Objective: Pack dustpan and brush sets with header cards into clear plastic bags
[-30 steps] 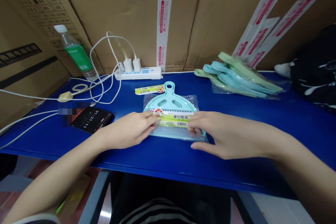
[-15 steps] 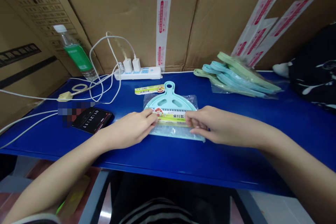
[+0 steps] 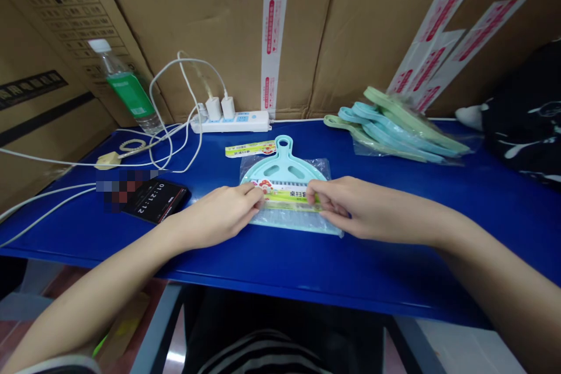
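A light teal dustpan in a clear plastic bag (image 3: 284,170) lies flat on the blue table (image 3: 438,198), handle pointing away from me. A yellow-green paper label (image 3: 290,197) runs across its near part. My left hand (image 3: 221,216) rests at the label's left end, fingers curled and pinching it. From the right, my right hand (image 3: 350,207) covers the label's right end with fingers bent and pressed onto it. A second loose label strip (image 3: 249,149) lies just behind the dustpan.
A pile of bagged teal and green dustpans (image 3: 397,125) sits at the back right. A power strip (image 3: 232,121) with white cables, a water bottle (image 3: 127,90) and a phone (image 3: 151,200) occupy the left. Cardboard boxes (image 3: 210,17) wall the back. A dark bag (image 3: 526,111) lies far right.
My right hand has slid left along the label, covering more of its right end. My left hand has stayed in place.
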Available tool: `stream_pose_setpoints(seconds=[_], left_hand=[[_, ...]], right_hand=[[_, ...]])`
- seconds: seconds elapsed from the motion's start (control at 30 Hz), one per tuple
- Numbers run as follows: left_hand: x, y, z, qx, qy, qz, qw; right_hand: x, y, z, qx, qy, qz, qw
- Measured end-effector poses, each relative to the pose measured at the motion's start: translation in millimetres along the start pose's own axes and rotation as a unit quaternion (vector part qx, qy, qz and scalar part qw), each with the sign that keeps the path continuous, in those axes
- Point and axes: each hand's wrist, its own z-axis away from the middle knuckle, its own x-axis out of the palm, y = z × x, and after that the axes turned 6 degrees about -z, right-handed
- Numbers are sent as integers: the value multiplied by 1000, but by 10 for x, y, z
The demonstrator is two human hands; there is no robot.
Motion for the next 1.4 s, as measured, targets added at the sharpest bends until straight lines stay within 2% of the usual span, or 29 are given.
stream_pose_setpoints(seconds=[0.37, 0.57, 0.73, 0.93, 1.13, 1.4], left_hand=[[24, 76, -54, -63, 13, -43, 997], [85, 56, -45, -75, 62, -54, 994], [89, 15, -24, -106, 98, -131, 981], [14, 5, 0, -145, 45, -140, 978], [-43, -82, 50, -100, -5, -32, 994], [-21, -140, 17, -99, -25, -2, 995]], right_hand=[[23, -2, -28, 11, 2, -17, 1000], [55, 15, -53, 18, 8, -22, 1000], [62, 14, -62, 33, 5, -32, 999], [61, 2, -67, 32, 13, -16, 999], [54, -10, -52, 21, 22, -19, 999], [38, -7, -49, 19, 7, -46, 999]])
